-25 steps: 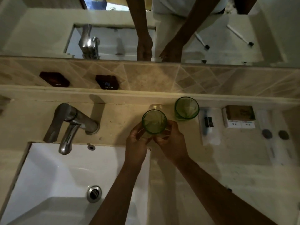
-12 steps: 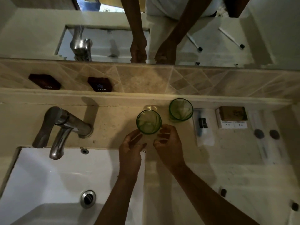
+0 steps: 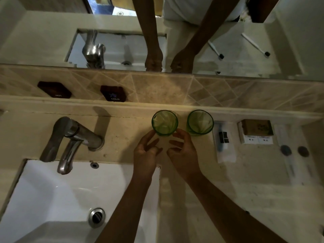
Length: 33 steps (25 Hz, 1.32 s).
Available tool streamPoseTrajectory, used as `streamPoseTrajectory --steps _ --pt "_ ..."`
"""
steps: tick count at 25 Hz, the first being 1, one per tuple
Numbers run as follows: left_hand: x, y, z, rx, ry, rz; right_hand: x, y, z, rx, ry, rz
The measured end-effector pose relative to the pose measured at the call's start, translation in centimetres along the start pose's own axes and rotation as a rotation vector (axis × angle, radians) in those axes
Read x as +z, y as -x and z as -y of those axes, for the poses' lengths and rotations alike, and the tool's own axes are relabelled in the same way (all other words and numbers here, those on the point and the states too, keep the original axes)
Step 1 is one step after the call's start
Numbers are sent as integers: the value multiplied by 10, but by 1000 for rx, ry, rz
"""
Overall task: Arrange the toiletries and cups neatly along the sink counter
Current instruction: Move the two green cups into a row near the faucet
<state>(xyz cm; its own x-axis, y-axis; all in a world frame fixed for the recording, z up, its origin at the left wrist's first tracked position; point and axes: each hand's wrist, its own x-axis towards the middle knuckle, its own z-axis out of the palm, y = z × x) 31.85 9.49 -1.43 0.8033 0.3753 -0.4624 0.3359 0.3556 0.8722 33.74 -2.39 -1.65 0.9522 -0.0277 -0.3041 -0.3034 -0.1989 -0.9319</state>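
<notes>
**Left cup set down, both hands just off it**

Your 2 green glass cups stand upright, side by side, just above frame centre, against the raised ledge at the back of the counter. Left cup, right cup: rims level, a narrow gap between them, not touching.

Key relation: the left cup sits directly above both hands in the frame, rim facing the camera, long axis vertical. Your left hand is just below and left of it, your right hand just below and right. Both hands are spread and relaxed, gripping nothing. The topmost fingertips of each lie at the cup's lower edge; contact or a hair's gap, cannot tell. Neither hand is clearly nearer the left cup. Your right hand is the nearer one to the right cup and to the toiletries further right: a white sachet with a dark label, a small brown-topped box, and 2 wrapped items with dark round ends at the right edge.

Change from 1 s back: both hands gripped the left cup then, and it sat lower in the frame than its neighbour. Now it is released and lined up with the right cup. Hands have come off and opened.

Judgement: cup pair looks done; any next reach goes right, so your right hand suits it.

Faucet and basin at lower left.
</notes>
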Motion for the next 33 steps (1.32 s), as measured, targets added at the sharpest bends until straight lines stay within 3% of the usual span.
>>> streamPoseTrajectory --steps 13,20,24,30,33 --pt "7 1 2 -13 -22 -50 -4 0 -3 27 15 -9" --pt "18 80 27 -133 -179 85 -70 67 -15 16 94 -50" --pt "31 134 60 -69 -466 241 -130 124 -33 22 158 -159" --pt "52 179 103 366 -1097 484 -224 194 -74 69 278 -376" --pt "58 184 117 495 -1434 542 -265 218 -99 149 367 -477"
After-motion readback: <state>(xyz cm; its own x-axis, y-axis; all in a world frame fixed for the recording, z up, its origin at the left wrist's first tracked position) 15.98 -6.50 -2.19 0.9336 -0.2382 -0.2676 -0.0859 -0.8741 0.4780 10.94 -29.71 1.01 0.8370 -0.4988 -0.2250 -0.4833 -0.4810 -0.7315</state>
